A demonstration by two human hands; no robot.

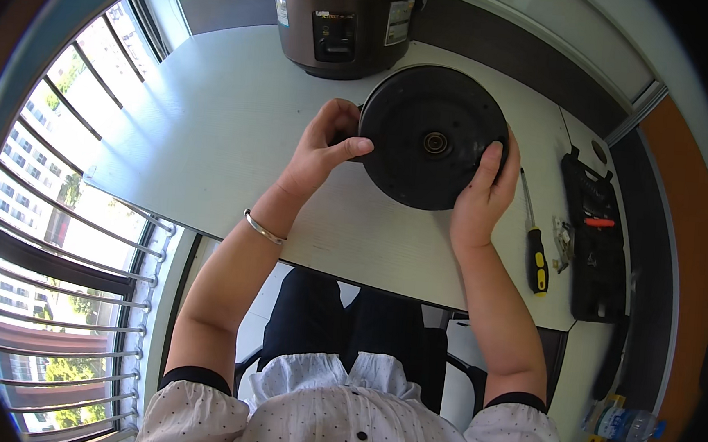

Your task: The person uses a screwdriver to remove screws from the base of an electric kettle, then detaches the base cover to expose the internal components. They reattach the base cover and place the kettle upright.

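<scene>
What looks like an electric kettle (411, 172) is tipped so that its round black underside faces me, with ringed metal contacts (436, 144) at the centre and small holes around them. My left hand (332, 140) closes round a dark handle-like part at its left side, the thumb lying along the near edge. On the right rim, my right hand (487, 189) grips with the thumb over the underside and the fingers behind. The kettle's upper side and the fingers behind it are hidden.
A brown multicooker (347, 23) stands at the table's back. To the right lie a black-and-yellow screwdriver (537, 258), small metal parts (563, 242) and an opened black tool case (596, 275). A plastic bottle (623, 424) is at the lower right. Barred windows (62, 283) line the left.
</scene>
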